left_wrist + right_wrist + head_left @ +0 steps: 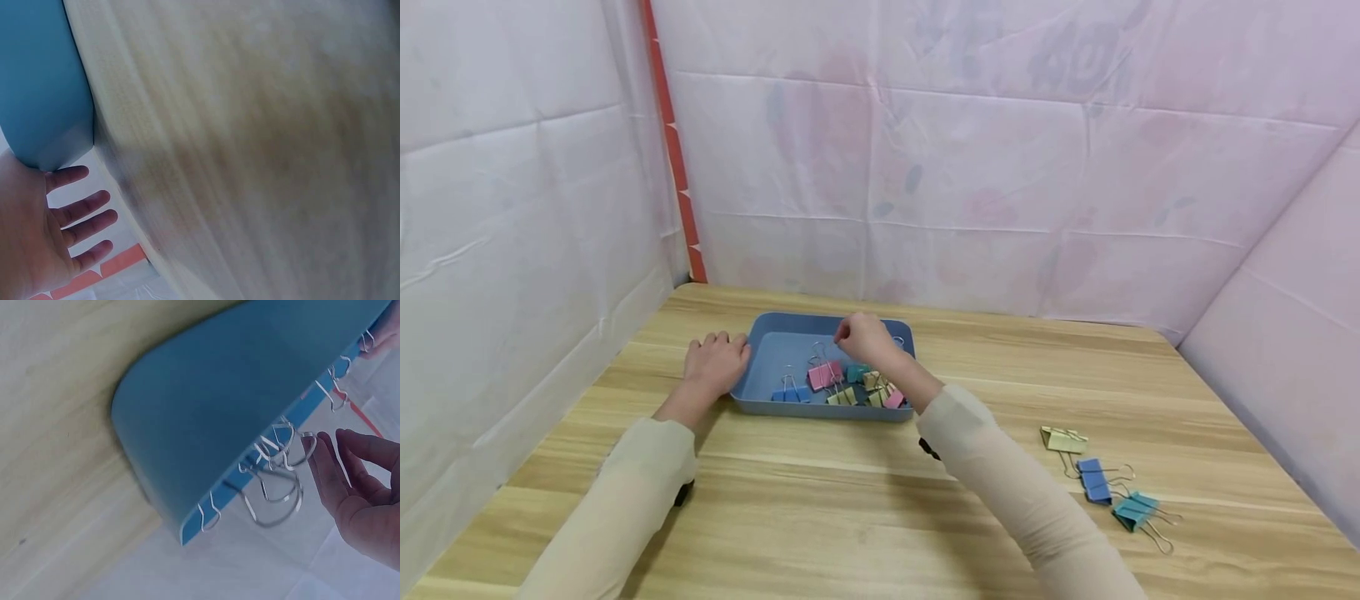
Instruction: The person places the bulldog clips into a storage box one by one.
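A blue tray (823,410) with raised walls holds several binder clips, among them a blue clip (792,396), a pink clip (825,375) and a yellow clip (842,397). My left hand (718,364) rests against the tray's left end; in the left wrist view its fingers (87,226) are spread and its thumb is hidden. Over the tray's back right part is my right hand (868,340). In the right wrist view its thumb (369,445) stands apart from bent fingers, with nothing showing between them. A wire handle (303,453) overlaps the fingertips there.
On the table (820,517), right of the tray, lie a yellow binder clip (1064,440), a blue clip (1094,482) and a teal clip (1137,509), close together. White patterned sheeting (985,192) hangs behind the table and along both sides.
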The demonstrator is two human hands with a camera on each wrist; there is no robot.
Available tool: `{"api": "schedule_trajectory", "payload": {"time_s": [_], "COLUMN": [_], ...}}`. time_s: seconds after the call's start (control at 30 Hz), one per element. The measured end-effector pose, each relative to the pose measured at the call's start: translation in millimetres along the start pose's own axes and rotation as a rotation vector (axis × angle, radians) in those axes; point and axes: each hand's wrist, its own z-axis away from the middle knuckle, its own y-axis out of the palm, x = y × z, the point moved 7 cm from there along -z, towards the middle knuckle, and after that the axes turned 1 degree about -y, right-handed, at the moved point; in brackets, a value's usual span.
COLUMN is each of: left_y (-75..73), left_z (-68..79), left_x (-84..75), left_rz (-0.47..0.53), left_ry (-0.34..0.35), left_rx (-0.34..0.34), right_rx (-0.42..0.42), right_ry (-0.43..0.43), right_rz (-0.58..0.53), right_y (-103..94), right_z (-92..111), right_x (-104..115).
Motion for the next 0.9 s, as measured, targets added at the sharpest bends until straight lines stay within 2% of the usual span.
{"api": "schedule_trajectory", "payload": {"time_s": [0.2,0.37,0.53,0.77,0.9], "left_y": [-0.1,-1.2,-1.6,-1.9,-3.2], "left_z": [-0.2,0.7,3.8,6.7,7.5], "left_x": [-1.3,-1.3,3.2,6.8,8.1], "left_rz": [-0.001,0.011,0.022,0.019,0.022], "left_ry": [0.003,-0.005,-0.022,-0.009,-0.005], "left_rx": [0.007,0.017,0.027,0.032,0.022], "right_rx": [-0.040,-0.109,-0.139,-0.145,-0.185], "right_ry": [-0.005,-0.028,-0.058,-0.059,-0.056], "right_rz": [0.015,0.022,-0.044,-0.104,-0.129], "right_y": [-14.2,-32.9,-51.9,-78.8,-92.7], "right_z": [7,12,18,37,50], "right_x": [-4,-3,-5,-21,-35]}}
